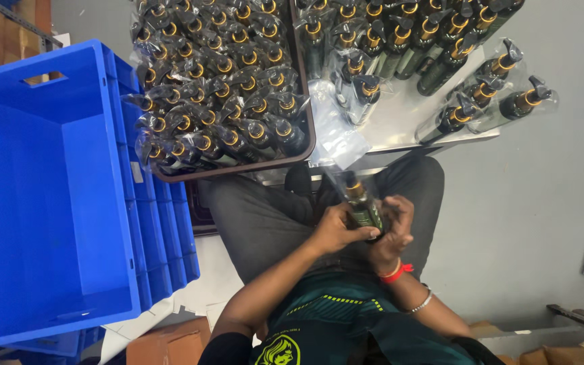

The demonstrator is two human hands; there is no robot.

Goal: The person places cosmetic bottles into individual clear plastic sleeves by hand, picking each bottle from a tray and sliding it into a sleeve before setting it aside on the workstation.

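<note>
Holding one dark pump bottle (363, 209) over our lap, left hand (336, 230) and right hand (393, 233) both wrapped round it — many bagged bottles (221, 88) fill the brown tray (309, 132), the blue crate (55, 196) has none yet.

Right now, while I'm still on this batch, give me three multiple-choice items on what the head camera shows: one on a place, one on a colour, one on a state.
1. Where does the big plastic crate sit?
A. To the left of the person's lap
B. On the metal table
C. Behind the white roll

2. What colour is that crate?
A. Red
B. Blue
C. Grey

3. How is the dark pump bottle over the lap held?
A. Lying loose on the floor
B. Standing in the brown tray
C. Gripped by both hands

Answers:
1. A: it fills the picture's left side, beside the knees.
2. B: its walls and floor are bright blue.
3. C: the left hand and right hand both close around it, clear plastic wrap over its top; the brown tray holds other wrapped bottles.
</note>
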